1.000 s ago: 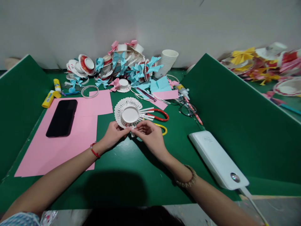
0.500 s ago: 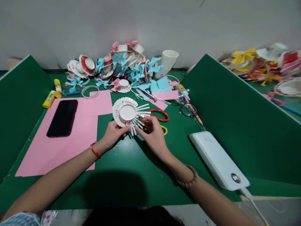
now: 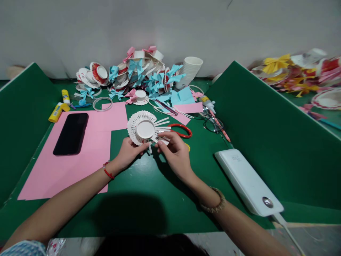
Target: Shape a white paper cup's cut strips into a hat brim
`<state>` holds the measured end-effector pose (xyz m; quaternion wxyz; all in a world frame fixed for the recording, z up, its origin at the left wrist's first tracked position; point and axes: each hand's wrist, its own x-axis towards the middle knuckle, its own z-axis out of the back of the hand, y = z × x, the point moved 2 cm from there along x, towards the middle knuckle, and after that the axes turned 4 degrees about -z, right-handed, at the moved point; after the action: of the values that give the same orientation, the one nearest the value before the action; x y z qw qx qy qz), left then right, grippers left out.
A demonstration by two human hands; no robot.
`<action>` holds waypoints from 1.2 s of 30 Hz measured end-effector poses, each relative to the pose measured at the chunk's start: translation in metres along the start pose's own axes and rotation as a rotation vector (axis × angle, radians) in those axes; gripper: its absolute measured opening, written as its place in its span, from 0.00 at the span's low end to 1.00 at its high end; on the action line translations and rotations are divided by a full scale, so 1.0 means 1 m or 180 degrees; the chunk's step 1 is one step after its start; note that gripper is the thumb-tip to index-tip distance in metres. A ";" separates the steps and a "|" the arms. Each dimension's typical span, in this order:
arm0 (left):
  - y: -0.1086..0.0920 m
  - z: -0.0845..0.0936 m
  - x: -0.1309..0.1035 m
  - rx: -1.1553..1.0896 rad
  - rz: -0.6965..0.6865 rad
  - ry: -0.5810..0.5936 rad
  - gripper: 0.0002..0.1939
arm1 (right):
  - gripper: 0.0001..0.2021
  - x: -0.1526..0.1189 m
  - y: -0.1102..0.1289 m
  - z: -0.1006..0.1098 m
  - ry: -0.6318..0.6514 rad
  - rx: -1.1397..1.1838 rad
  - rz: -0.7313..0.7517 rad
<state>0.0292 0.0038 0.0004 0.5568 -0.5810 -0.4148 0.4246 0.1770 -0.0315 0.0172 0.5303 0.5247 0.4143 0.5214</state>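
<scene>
A white paper cup piece (image 3: 145, 128) with its wall cut into strips hangs over the green table, round base facing up. On its left side the strips are curled into a scalloped rim; on its right several stick out straight. My left hand (image 3: 130, 151) pinches the lower edge of it between thumb and fingers. At the lower right, my right hand (image 3: 174, 151) has thumb and forefinger closed on one or more of the straight strips. Scissors with a red handle (image 3: 186, 131) lie behind my right hand, partly hidden by it.
A black phone (image 3: 71, 134) rests on pink paper (image 3: 42, 170) at left. Glue sticks (image 3: 55, 112), tape and a pile of bow-decorated cup pieces (image 3: 135, 73) stand behind. To the right are glasses (image 3: 214, 124), a white power bank (image 3: 247, 181) and a green divider (image 3: 277, 131).
My right thumb and fingers have shifted slightly up and now press on strips that were spread apart. The cup piece has turned or tilted a little, and less of the yellow handle shows.
</scene>
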 end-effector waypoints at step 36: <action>0.001 -0.003 0.006 -0.0910 0.0281 -0.0060 0.11 | 0.02 -0.004 -0.002 -0.007 0.0218 -0.0923 0.0346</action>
<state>0.0334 0.0088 -0.0002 0.4452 -0.6681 -0.4503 0.3908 0.1696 -0.0346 0.0143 0.5570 0.4462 0.3234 0.6214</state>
